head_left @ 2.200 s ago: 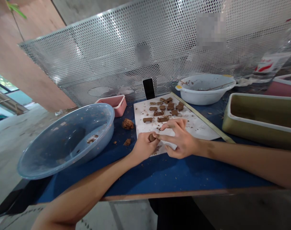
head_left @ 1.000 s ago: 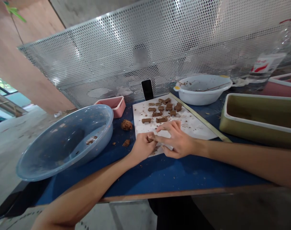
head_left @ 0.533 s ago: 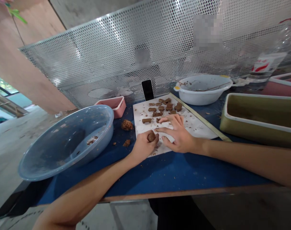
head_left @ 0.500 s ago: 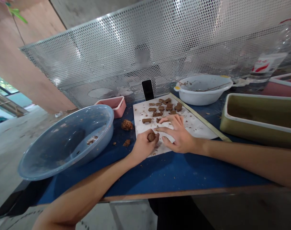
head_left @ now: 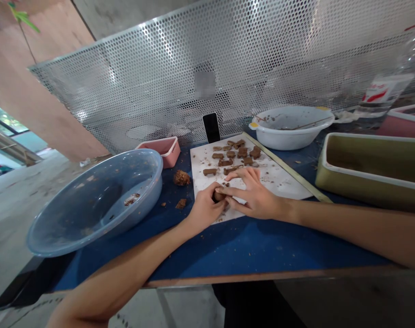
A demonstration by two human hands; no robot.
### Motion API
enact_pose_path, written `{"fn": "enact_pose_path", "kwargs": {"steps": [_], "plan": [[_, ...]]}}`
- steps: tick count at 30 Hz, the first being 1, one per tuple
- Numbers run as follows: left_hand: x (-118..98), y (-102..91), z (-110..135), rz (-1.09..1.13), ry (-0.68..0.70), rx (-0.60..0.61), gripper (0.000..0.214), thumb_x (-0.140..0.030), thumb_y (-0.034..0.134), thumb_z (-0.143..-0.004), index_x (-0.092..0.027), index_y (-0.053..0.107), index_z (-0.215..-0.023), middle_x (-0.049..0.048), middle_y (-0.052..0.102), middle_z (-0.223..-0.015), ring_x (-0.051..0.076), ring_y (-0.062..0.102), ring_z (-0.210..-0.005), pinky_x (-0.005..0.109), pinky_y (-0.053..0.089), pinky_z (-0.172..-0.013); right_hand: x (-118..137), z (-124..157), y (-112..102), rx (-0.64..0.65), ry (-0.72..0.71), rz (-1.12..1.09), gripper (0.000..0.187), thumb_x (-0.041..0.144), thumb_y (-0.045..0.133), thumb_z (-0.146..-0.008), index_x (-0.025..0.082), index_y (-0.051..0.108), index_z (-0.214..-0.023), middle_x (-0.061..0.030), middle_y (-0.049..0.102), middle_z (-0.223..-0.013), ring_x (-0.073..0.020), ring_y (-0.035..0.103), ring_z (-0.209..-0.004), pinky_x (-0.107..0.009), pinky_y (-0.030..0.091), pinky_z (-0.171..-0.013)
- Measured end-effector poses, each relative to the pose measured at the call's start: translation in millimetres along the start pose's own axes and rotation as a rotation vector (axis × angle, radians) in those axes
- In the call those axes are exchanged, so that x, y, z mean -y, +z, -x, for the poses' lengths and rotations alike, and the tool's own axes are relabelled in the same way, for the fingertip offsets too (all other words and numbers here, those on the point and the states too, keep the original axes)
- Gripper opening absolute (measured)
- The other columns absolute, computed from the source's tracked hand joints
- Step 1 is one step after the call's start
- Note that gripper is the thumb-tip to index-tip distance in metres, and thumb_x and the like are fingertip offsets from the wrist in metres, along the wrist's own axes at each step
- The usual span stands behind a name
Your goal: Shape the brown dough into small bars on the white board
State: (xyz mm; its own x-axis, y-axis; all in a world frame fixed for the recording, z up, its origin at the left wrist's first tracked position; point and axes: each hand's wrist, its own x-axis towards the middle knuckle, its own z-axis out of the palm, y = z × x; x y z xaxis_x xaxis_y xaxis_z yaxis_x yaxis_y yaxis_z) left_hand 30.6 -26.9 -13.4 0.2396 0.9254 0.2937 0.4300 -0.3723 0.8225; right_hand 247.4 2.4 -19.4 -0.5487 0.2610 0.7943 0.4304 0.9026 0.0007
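Observation:
My left hand (head_left: 205,202) curls around a small rounded lump of brown clay (head_left: 219,196), just above the near part of a white sheet (head_left: 272,180). From the right, my right hand (head_left: 253,193) meets it, with forefinger and thumb pressed on the lump and the other fingers loosely bent. My fingers cover much of the clay. Beyond them, several small shaped brown clay pieces (head_left: 225,162) lie on the sheet among crumbs. Left of the sheet rest a bigger rough clay clump (head_left: 181,177) and a smaller bit (head_left: 180,203).
A large blue basin (head_left: 91,182) stands at left, with a pink tray (head_left: 171,155) behind it. A phone (head_left: 212,127) leans on the perforated metal panel (head_left: 153,91). To the right are a white basin (head_left: 282,139), a green planter (head_left: 367,180), a wooden strip (head_left: 289,171) and a bottle (head_left: 381,95).
My right hand has moved left, and its forefinger and thumb now touch the clay lump. My left hand keeps its hold in nearly the same place.

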Motion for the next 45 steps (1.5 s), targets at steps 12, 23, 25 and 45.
{"fn": "enact_pose_path", "kwargs": {"steps": [12, 23, 25, 45], "plan": [[0.0, 2.4, 0.3, 0.093, -0.049, 0.040, 0.020, -0.031, 0.067, -0.083, -0.018, 0.057, -0.071, -0.0047, 0.047, -0.063, 0.009, 0.039, -0.060, 0.024, 0.034, -0.058, -0.4, 2.8, -2.7, 0.025, -0.055, -0.065, 0.050, 0.024, 0.062, -0.100, 0.031, 0.066, -0.150, -0.0133, 0.057, -0.134, -0.0316, 0.054, -0.117, -0.048, 0.039, -0.094], [2.7, 1.7, -0.1, 0.062, -0.049, 0.046, 0.016, -0.027, 0.065, -0.086, -0.017, 0.061, -0.074, -0.0035, 0.053, -0.064, 0.010, 0.043, -0.062, 0.024, 0.035, -0.059, -1.8, 4.3, -1.4, 0.032, -0.067, -0.050, 0.059, 0.022, 0.063, -0.098, 0.036, 0.062, -0.155, -0.0121, 0.057, -0.133, -0.0314, 0.054, -0.118, -0.048, 0.040, -0.095], [3.6, 1.7, -0.2, 0.043, -0.070, 0.014, 0.024, -0.030, 0.066, -0.086, -0.019, 0.055, -0.069, -0.0051, 0.045, -0.060, 0.009, 0.037, -0.059, 0.023, 0.031, -0.056, -1.7, 4.0, -1.3, 0.010, -0.035, -0.033, 0.063, 0.021, 0.064, -0.097, 0.037, 0.060, -0.158, -0.0126, 0.056, -0.135, -0.0325, 0.053, -0.118, -0.049, 0.039, -0.095], [5.1, 1.8, 0.9, 0.018, 0.016, 0.016, 0.017, -0.029, 0.065, -0.089, -0.017, 0.065, -0.076, -0.0033, 0.054, -0.066, 0.011, 0.044, -0.063, 0.024, 0.037, -0.062, 0.3, 3.0, -0.6, -0.004, -0.104, -0.055, 0.070, 0.020, 0.062, -0.096, 0.034, 0.053, -0.164, -0.0128, 0.055, -0.133, -0.0318, 0.053, -0.116, -0.048, 0.040, -0.094]]}}
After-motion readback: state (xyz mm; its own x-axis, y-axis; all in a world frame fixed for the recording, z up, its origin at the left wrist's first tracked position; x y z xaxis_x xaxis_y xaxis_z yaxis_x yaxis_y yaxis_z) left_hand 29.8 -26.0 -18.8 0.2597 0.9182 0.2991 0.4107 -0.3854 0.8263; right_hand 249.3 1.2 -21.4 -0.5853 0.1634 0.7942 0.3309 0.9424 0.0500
